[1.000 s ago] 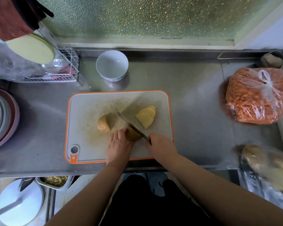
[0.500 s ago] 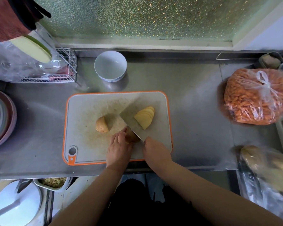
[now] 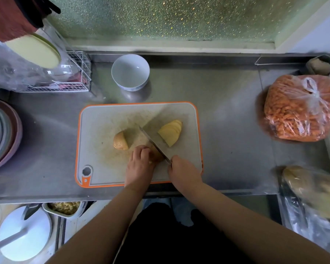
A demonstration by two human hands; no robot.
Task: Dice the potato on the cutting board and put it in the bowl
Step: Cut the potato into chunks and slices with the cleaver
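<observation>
Down on the grey plastic cutting board with the orange rim (image 3: 95,130), the left hand (image 3: 139,168) sits with fingers curled over a brown-skinned chunk of potato (image 3: 156,155), pinning it to the board near the front edge. Right beside it, the right hand (image 3: 183,174) is wrapped round the handle of a steel knife (image 3: 152,143); the handle itself is hidden inside the fist. The blade runs diagonally away from the person, up and to the left, its edge right against the held chunk, on that chunk's right side.

Two more bits of potato lie on the board. To the left of the blade, a rounded end piece with its skin on (image 3: 120,141) rests apart from the hands. To the right of the blade, a fanned stack of pale yellow slices (image 3: 170,133) lies near the board's right side, clear of the knife.

Beyond the board, toward the wall, stands the round white ceramic bowl (image 3: 130,72), upright on the stainless steel counter (image 3: 227,130), with no potato in it. Off to the right, a knotted clear plastic bag of orange shreds (image 3: 301,109) sits on the counter. On the left, a stack of plates (image 3: 2,134) reaches the picture's edge, and a white wire rack (image 3: 78,73) stands behind it.
</observation>
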